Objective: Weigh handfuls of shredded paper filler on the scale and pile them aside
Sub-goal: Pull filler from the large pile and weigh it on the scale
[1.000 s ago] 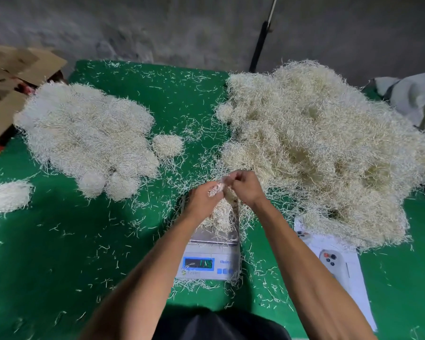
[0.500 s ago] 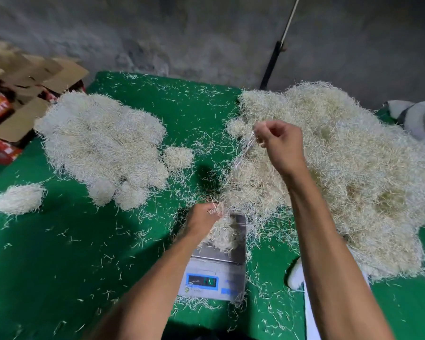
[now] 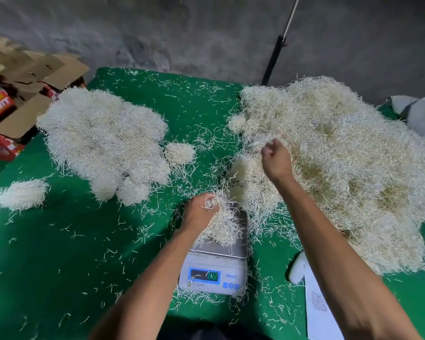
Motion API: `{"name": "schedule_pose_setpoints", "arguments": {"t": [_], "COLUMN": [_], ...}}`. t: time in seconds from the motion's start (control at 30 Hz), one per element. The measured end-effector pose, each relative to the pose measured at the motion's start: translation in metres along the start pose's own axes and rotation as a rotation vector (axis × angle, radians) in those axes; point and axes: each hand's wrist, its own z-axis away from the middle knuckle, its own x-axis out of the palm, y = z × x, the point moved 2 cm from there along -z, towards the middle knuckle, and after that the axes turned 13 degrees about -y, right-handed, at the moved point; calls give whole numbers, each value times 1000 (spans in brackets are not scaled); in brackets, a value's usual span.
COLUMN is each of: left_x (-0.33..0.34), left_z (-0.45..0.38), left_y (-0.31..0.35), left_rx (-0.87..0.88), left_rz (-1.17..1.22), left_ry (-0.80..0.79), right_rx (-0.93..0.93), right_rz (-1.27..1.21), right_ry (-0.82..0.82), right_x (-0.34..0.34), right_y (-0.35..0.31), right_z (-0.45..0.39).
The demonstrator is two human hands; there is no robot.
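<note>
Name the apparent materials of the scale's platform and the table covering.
Scale platform: looks like brushed stainless steel, grey with a dull sheen and bright rim edge. Table covering: seems felt-like green fabric, matte, no glare, soft shadows; exact cloth unclear.

We see matt green cloth over the counter (image 3: pixel 59 241), wispy cream shredded paper filler (image 3: pixel 341 168), a brushed metal pan on the white plastic scale (image 3: pixel 214 273), plain brown cardboard boxes (image 3: pixel 22 77), and a rough grey wall (image 3: pixel 182 33).
</note>
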Motion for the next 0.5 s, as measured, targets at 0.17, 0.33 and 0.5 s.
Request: {"name": "schedule_pose_setpoints", "arguments": {"t": [0.17, 0.33, 0.5], "left_x": [5, 8, 10], "left_z": [-1, 2, 3], "left_y": [4, 6, 9], "left_rx": [35, 72, 82], "left_rz": [-40, -73, 63], "left_ry": [16, -35, 25], "right_rx": [84, 14, -53], "right_rz": [398, 376, 408], "right_ry": [-406, -645, -576], "right_x": [49, 86, 69], "right_y": [36, 40, 24], "right_z": [35, 61, 50]}}
